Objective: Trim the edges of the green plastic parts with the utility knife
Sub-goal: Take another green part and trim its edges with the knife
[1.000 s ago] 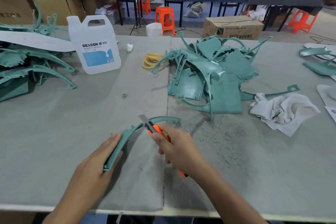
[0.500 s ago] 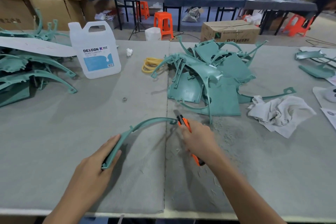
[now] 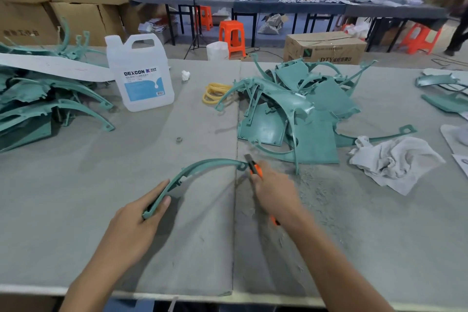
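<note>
A curved green plastic strip (image 3: 200, 167) arcs over the grey felt table. My left hand (image 3: 141, 213) grips its near left end. My right hand (image 3: 274, 190) is closed around an orange utility knife (image 3: 254, 167), and the blade tip sits at the strip's far right end with its small ring. The knife's tail pokes out under my wrist. A heap of green plastic parts (image 3: 296, 109) lies beyond the knife. Another pile of green parts (image 3: 48, 101) is at the far left.
A white DEXCON jug (image 3: 140, 76) stands at the back left, yellow rubber bands (image 3: 215, 92) beside it. A crumpled white rag (image 3: 395, 159) lies to the right. Plastic shavings (image 3: 321, 185) litter the felt right of my hand. A small metal ring (image 3: 179, 139) sits mid-table.
My right hand has slid the knife along the strip from its middle to the far right end. My left hand keeps its hold on the near end.
</note>
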